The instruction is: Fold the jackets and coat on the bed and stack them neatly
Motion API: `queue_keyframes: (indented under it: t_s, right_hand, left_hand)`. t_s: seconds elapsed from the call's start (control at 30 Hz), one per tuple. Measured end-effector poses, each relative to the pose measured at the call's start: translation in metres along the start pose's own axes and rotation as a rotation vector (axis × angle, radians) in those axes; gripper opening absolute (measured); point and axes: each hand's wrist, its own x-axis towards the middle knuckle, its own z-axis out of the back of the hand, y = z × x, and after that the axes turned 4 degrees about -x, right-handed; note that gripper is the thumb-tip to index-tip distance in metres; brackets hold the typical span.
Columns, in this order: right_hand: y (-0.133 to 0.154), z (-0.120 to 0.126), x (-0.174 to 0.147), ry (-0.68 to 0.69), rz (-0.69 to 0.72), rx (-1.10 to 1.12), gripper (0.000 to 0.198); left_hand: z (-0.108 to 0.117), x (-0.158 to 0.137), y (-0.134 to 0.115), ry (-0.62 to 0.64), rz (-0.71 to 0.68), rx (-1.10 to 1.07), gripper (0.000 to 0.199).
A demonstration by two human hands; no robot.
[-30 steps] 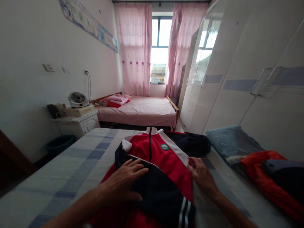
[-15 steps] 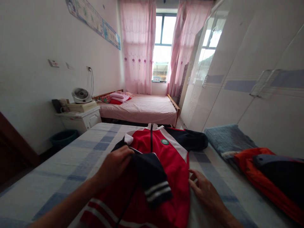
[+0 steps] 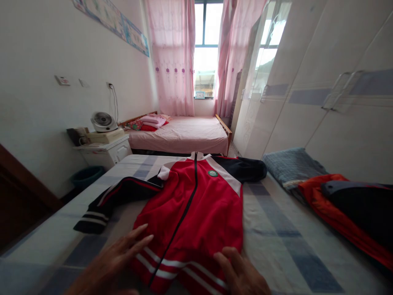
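Observation:
A red zip-up jacket [image 3: 208, 213] lies front up on the striped bed, with white shoulder panels, a round green badge and white stripes at its hem. Its dark left-side sleeve [image 3: 123, 192] stretches out sideways to a striped cuff; the dark right-side sleeve [image 3: 245, 169] lies folded near the collar. My left hand [image 3: 118, 260] is open at the jacket's lower left edge, fingers spread, nothing in them. Over the lower right hem is my right hand [image 3: 241, 272], its fingers slightly bent and apart, at the fabric. Its thumb is hidden.
A blue folded cloth [image 3: 294, 166] and an orange and black garment [image 3: 353, 213] lie on the bed's right side. Beyond stand a pink-covered bed [image 3: 190, 135], a nightstand [image 3: 119, 149] with a fan [image 3: 104, 121], and a bin [image 3: 87, 176]. A white wardrobe [image 3: 307, 90] lines the right.
My left hand has let go of the dark sleeve, which went from across the jacket's front to stretched out at the left. Both hands have moved down toward the hem.

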Motion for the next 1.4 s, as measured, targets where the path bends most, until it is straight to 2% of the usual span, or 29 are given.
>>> queue_keyframes:
  t_s: [0.07,0.13,0.23,0.3,0.37,0.47,0.53,0.6,0.7,0.77,0.8,0.87,0.93,1.0,1.1,1.2,1.27,1.33,1.4]
  right_hand:
    - [0.006,-0.001,0.003,-0.070,0.071,-0.098,0.061]
    - [0.016,0.002,0.008,-0.103,0.089,-0.126,0.067]
    - [0.033,0.007,0.015,-0.177,0.004,-0.117,0.063]
    - [0.041,0.011,0.017,-0.196,-0.068,-0.122,0.054]
    - [0.042,0.015,0.017,-0.153,-0.099,-0.143,0.044]
    - [0.035,0.024,0.015,-0.074,-0.158,-0.197,0.050]
    - [0.028,0.031,0.011,-0.020,-0.264,-0.222,0.056]
    - [0.023,0.037,0.006,0.065,-0.409,-0.190,0.057]
    - [0.017,0.044,0.001,0.207,-0.652,0.066,0.045]
    - [0.010,0.048,0.009,0.229,-0.796,0.414,0.037]
    - [0.004,0.051,0.017,0.196,-0.854,0.627,0.036]
    - [-0.014,0.058,0.042,0.024,-0.946,1.025,0.037]
    - [-0.037,0.068,0.071,-0.193,-1.003,1.235,0.034]
    - [-0.058,0.080,0.095,-0.312,-1.006,1.248,0.037]
    - [-0.063,0.092,0.104,-0.288,-0.936,1.116,0.045]
    - [-0.026,0.084,0.077,-0.216,-0.751,0.748,0.049]
    - [0.010,0.069,0.050,-0.243,-0.567,0.501,0.049]
    - [0.042,0.051,0.030,-0.275,-0.307,0.296,0.063]
    - [0.061,0.035,0.020,-0.299,-0.181,0.126,0.075]
  left_hand:
    - [-0.012,0.000,-0.008,-0.013,-0.011,0.061,0.076]
    - [-0.015,0.005,-0.008,0.001,-0.010,0.068,0.065]
    - [-0.011,0.011,-0.002,0.052,0.019,0.030,0.056]
    - [-0.006,0.014,0.000,0.054,0.043,-0.012,0.053]
    - [-0.001,0.017,-0.001,0.053,0.048,-0.061,0.050]
    - [0.006,0.021,-0.010,-0.009,0.061,-0.038,0.044]
    - [0.007,0.022,-0.017,-0.109,0.105,0.076,0.048]
    - [0.003,0.022,-0.022,-0.154,0.142,0.176,0.056]
    - [0.000,0.030,-0.026,-0.105,0.217,0.114,0.061]
    - [0.008,0.047,-0.030,-0.120,0.297,-0.082,0.054]
    - [0.016,0.059,-0.034,-0.143,0.322,-0.182,0.050]
    - [0.040,0.088,-0.048,-0.196,0.310,-0.325,0.047]
    - [0.067,0.118,-0.070,-0.270,0.255,-0.452,0.049]
    - [0.090,0.141,-0.096,-0.390,0.183,-0.714,0.052]
    - [0.106,0.153,-0.126,-0.491,0.087,-0.856,0.050]
    - [0.099,0.147,-0.133,-0.456,0.081,-0.832,0.046]
    - [0.090,0.142,-0.130,-0.428,0.093,-0.821,0.044]
    - [0.082,0.139,-0.128,-0.418,0.066,-0.835,0.043]
    - [0.080,0.139,-0.130,-0.413,0.044,-0.868,0.042]
